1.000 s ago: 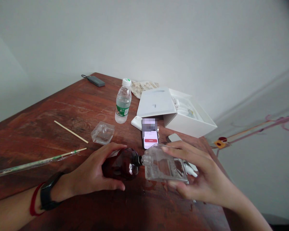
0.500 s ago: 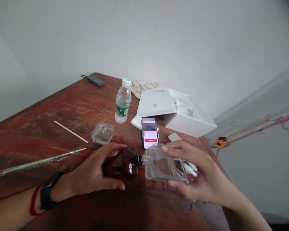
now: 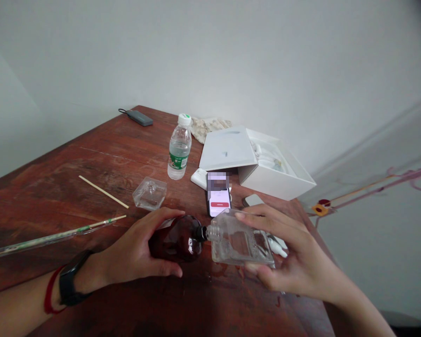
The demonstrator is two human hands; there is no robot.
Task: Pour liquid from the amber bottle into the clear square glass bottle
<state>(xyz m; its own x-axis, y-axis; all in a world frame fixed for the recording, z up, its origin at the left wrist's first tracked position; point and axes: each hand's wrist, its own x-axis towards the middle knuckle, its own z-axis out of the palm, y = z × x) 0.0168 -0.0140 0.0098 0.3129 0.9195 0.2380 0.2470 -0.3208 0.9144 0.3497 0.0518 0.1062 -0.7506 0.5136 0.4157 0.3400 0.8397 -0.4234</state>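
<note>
At 9 o'clock on the wooden table (image 3: pixel 91 154), one long clear sleeve (image 3: pixel 38 241) with a stick poking from its end; toward 10 o'clock, one loose wooden stick (image 3: pixel 103 192); at 7 o'clock, left hand (image 3: pixel 136 255), wrist banded with a dark watch (image 3: pixel 68 283) and a red cord, fingers and thumb wrapped round one brown round bottle (image 3: pixel 178 238), held sideways low over the table's near edge; just beyond, one small clear glass bottle (image 3: pixel 149 193), untouched; far off at 11 o'clock, one grey flat device (image 3: pixel 140 118) with a cord; at 12 o'clock, one capped water bottle (image 3: pixel 179 147), upright; behind it, one crumpled cloth (image 3: pixel 206 127); nearer, one phone (image 3: pixel 218 200), screen lit; at 1 o'clock, one open white box (image 3: pixel 277 180), lid (image 3: pixel 228 149) leaning on it; at 4 o'clock, right hand (image 3: pixel 291 257), pinching one flat clear bottle (image 3: pixel 238 241) between fingers above and thumb beneath, tipped sideways, neck to neck with the brown bottle.

Against a second ago, no shift worth telling: same grips, same tilt, mouths joined as before; any flow between them impossible to tell.

In all: four bottles, two sticks, two hands.
</note>
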